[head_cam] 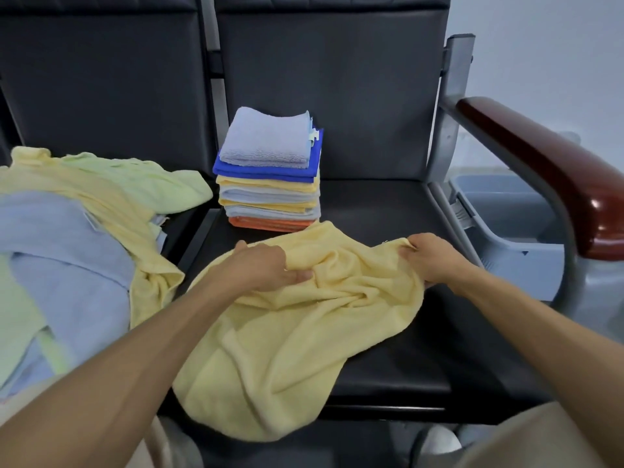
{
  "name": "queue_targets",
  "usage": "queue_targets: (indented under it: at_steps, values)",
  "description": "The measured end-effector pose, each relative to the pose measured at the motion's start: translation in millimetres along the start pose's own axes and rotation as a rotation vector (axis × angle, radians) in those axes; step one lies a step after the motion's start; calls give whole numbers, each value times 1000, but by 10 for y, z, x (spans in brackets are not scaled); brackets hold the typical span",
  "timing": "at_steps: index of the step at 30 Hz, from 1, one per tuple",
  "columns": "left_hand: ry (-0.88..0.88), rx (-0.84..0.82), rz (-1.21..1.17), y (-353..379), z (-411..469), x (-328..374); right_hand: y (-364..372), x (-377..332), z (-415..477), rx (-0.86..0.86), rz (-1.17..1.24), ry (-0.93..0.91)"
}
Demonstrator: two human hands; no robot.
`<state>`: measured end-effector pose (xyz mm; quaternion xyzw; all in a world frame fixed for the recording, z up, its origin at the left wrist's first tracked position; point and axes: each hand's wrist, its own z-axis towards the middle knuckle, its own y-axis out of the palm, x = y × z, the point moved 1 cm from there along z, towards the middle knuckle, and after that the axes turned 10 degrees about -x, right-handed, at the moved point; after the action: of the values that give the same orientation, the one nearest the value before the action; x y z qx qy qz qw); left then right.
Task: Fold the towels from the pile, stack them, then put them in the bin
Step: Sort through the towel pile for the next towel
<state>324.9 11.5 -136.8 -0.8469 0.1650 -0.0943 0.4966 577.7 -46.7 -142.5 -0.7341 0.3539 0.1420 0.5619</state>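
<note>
Pile was cut off by the left edge, its lower towels buried under the top ones. Bin was partly masked by the armrest and frame. Fingertips of the left hand were sunk in a fold of the towel; those of the right hand were tucked under its edge. The tag on the stack was too small to be read.

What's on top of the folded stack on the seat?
A pale blue folded towel tops the stack, directly over a royal blue towel. Only edges of the lower towels show.
</note>
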Motion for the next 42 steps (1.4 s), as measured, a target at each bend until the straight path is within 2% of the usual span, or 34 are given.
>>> queue_targets:
  at_steps: [3, 5, 8, 11, 13, 16, 22, 25, 28, 30, 33, 38, 42]
  values:
    - [9, -15, -149, -131, -98, -169, 16, -21, -49, -24, 158, -6]
    - [125, 41, -455, -157, -161, -272, 31, -88, -92, -40, 347, -42]
    - [309, 227, -1003, -158, -267, -308, 47, -243, -213, -29, 620, -65]
    - [232, 296, -1332, -169, -319, -323, 68, -364, -259, 56, 786, -42]
    - [141, 334, -1474, -231, -357, -399, 53, -453, -275, 96, 910, -1]
    - [101, 372, -1631, -437, -433, -540, -67, -655, -305, 38, 1112, -46]
    - [190, 401, -1730, -1171, -693, -759, -506, -1238, -424, -56, 1217, -403]
    - [321, 411, -1749, -1606, -818, -811, -799, -1519, -398, -31, 1123, -538]
    - [462, 392, -1742, -1952, -921, -835, -1086, -1739, -384, -17, 936, -584]
    - [424, 486, -1704, -2126, -928, -879, -1270, -1853, -389, 8, 820, -576]
    - [325, 691, -1580, -2306, -986, -906, -1462, -2015, -472, 141, 626, -560]
    - [286, 783, -1464, -2350, -1157, -889, -1573, -2171, -694, 437, 319, -515]
    - [315, 810, -1526, -2301, -1386, -877, -1640, -2135, -846, 608, 252, -490]
